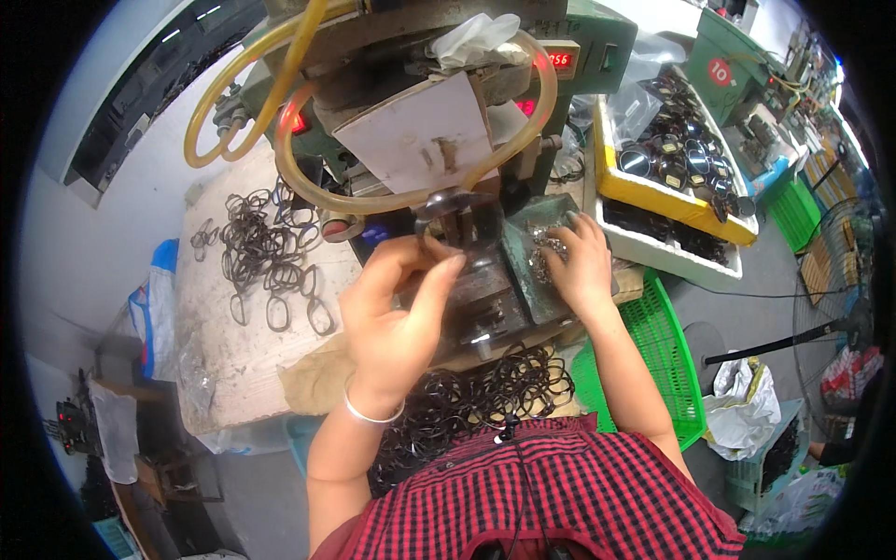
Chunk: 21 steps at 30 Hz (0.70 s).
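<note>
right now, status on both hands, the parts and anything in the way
Left hand at dark metal fixture, pinching, contents unclear. Right hand at small metal parts in green tray. Yellow hose loops beyond left hand, apparently clear.

Rings [250,245] black. Machine [597,33] dark green, number light [560,61] glowing red. Small bits [541,254] silvery, shiny. Hose [373,203] yellow-orange. Card [406,131] white, brown smudges. Foam box [600,121] white, yellow band [653,194]. Basket [689,378] bright green. Top [597,485] red-and-black checks. Bracelet [373,419] whitish.
</note>
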{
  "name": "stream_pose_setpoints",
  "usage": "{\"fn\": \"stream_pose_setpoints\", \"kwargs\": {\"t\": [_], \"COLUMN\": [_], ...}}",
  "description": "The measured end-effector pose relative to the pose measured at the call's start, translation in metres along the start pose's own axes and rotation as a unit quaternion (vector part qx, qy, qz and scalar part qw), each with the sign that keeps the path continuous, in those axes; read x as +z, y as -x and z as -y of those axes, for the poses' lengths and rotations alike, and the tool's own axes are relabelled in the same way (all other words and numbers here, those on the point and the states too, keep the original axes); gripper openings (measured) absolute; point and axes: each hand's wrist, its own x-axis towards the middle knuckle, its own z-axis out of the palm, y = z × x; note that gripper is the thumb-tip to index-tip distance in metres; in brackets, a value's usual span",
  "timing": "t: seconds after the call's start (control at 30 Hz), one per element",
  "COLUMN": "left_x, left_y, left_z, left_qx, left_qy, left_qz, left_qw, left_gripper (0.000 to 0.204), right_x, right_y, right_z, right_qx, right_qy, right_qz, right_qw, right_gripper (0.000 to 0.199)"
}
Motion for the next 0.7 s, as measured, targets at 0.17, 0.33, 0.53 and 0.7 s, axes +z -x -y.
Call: {"fn": "stream_pose_setpoints", "kwargs": {"t": [0.17, 0.33, 0.53, 0.7], "left_x": [0.006, 0.007, -0.031, -0.129], "left_y": [-0.007, -0.006, 0.032, 0.029], "left_z": [0.009, 0.002, 0.002, 0.0], "left_qx": [0.031, 0.011, 0.074, 0.093], "left_qy": [-0.048, -0.066, -0.049, -0.04], "left_qz": [0.014, 0.023, -0.048, -0.361], "left_qw": [0.998, 0.997, 0.995, 0.927], "left_gripper": [0.013, 0.014, 0.021, 0.016], "right_x": [0.011, 0.023, 0.024, -0.008], "right_y": [0.004, -0.022, -0.005, 0.025], "right_z": [-0.022, -0.007, -0.004, -0.012], "right_qx": [0.0, -0.07, -0.006, 0.282], "right_qy": [-0.052, -0.086, -0.154, -0.498], "right_qz": [-0.036, -0.037, 0.052, -0.105], "right_qw": [0.998, 0.993, 0.987, 0.813], "right_gripper": [0.013, 0.01, 0.018, 0.024]}}
